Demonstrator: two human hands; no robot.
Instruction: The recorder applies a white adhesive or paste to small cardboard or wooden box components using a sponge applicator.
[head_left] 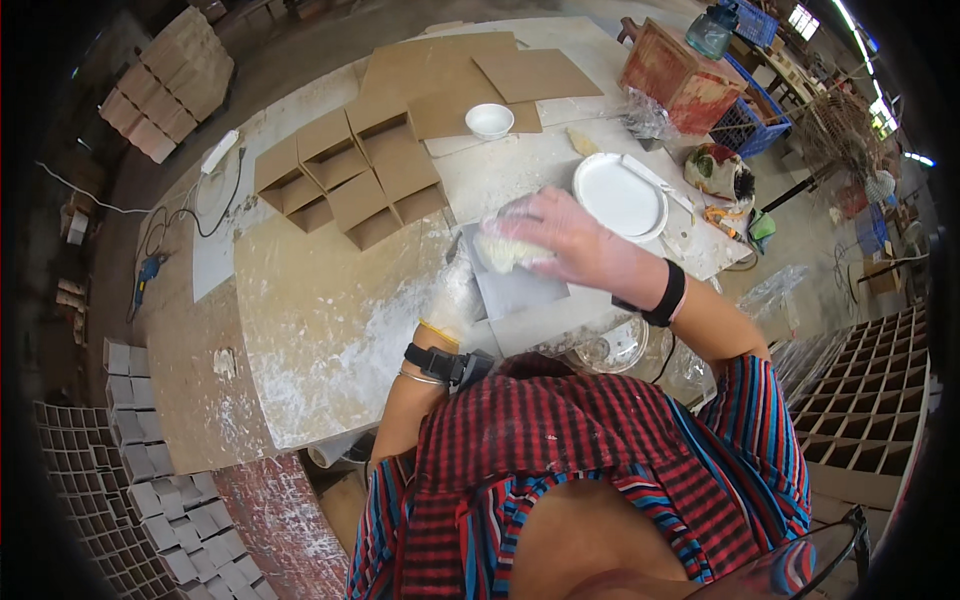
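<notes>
In my right hand [572,238] is a pale yellow sponge [506,254], its fingers curled over the top and slightly blurred. The sponge rests on a grey-white panel or box [525,296] close in front of me. My left hand [455,297], whitened and partly blurred, is at the left edge of that piece and seems to grip it; its fingertips are hard to see. Right of the piece stands a round white tray [613,200] of white material, a pale flat tool [655,180] across its rim.
Brown open boxes [375,205] stand grouped on the powder-smeared table [290,330], before flat brown sheets [430,65]. A white bowl [489,121] sits nearby. A red wooden box [665,80] stands far right. Grey boxes [190,520] and a lattice rack [865,390] flank the table.
</notes>
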